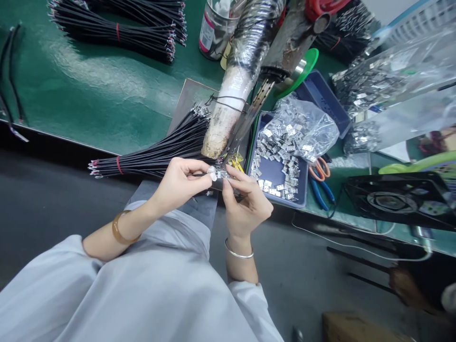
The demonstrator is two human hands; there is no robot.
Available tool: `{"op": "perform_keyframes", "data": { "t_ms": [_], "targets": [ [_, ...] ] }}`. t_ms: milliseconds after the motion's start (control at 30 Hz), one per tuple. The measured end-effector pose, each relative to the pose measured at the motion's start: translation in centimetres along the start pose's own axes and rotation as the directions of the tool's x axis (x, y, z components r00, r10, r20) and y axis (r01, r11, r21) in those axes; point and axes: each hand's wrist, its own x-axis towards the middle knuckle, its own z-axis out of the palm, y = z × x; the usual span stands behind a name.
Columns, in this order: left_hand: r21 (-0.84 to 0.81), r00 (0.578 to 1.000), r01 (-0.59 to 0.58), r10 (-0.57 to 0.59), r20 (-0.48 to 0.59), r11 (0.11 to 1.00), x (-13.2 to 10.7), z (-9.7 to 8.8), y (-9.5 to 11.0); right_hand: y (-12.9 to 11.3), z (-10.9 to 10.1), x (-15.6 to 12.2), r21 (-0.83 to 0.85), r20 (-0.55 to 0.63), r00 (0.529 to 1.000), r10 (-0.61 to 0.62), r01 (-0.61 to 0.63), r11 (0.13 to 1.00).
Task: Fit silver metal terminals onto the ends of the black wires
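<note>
My left hand (180, 183) is pinched on a thin black wire (200, 175) whose end points right. My right hand (245, 202) is pinched on a small silver metal clip (223, 175), held against the wire's end. Both hands hover at the bench's front edge, under the tip of a wrapped tool (231, 109). Behind my left hand lies a bundle of black wires (156, 154) tied with a red band. Right of my right hand a blue tray (302, 190) holds several loose metal clips (281, 183).
A clear bag of clips (302, 126) lies in the tray, with larger bags (388, 76) behind. More wire bundles (117, 28) lie far left on the green mat (89, 90). Orange and blue-handled cutters (320, 183), a can (215, 28) and a black fan (395, 199) are nearby.
</note>
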Motion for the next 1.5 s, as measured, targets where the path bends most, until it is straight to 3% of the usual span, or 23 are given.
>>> {"op": "perform_keyframes", "data": {
  "t_ms": [100,167,233,367,567,867,1100,1367,1500],
  "targets": [
    [-0.004,1.0,0.012,-0.012,-0.02,1.0,0.0,0.1,-0.2,-0.3,-0.4,0.6,0.028,-0.153,0.988,-0.017,0.021,0.999],
    [-0.014,0.999,0.016,-0.017,-0.041,1.0,-0.1,0.3,-0.4,-0.6,-0.9,1.1,0.103,-0.326,0.944,-0.05,0.088,0.991],
    [-0.023,0.998,0.019,-0.02,-0.053,1.0,-0.1,0.4,-0.6,-0.9,-1.5,1.2,0.177,-0.385,0.923,-0.008,0.082,0.981],
    [-0.047,0.998,0.009,-0.012,-0.056,0.999,0.0,0.6,-0.7,-1.0,-1.8,0.3,0.081,-0.212,0.969,0.125,-0.11,0.991],
    [-0.03,0.996,0.003,-0.006,-0.085,1.0,0.2,0.8,-0.5,0.0,-0.3,-0.4,-0.102,0.008,0.999,-0.032,0.033,0.994],
    [-0.001,0.99,-0.045,0.045,-0.134,0.999,0.1,0.9,-0.5,-0.6,0.3,0.7,-0.098,-0.009,0.997,-0.082,0.081,0.992],
    [-0.003,0.999,0.002,-0.002,-0.044,1.0,0.2,0.7,-0.3,-0.2,0.1,0.2,-0.102,0.018,0.999,-0.041,0.042,0.994],
    [0.006,0.995,-0.063,0.063,-0.08,0.998,0.0,0.8,-0.4,-0.8,0.2,1.3,-0.163,0.006,0.995,-0.101,0.1,0.982],
    [-0.004,0.997,-0.033,0.033,-0.064,0.999,0.0,0.8,-0.3,-0.9,0.1,1.0,-0.136,0.001,0.994,-0.107,0.106,0.985]
  ]
}}
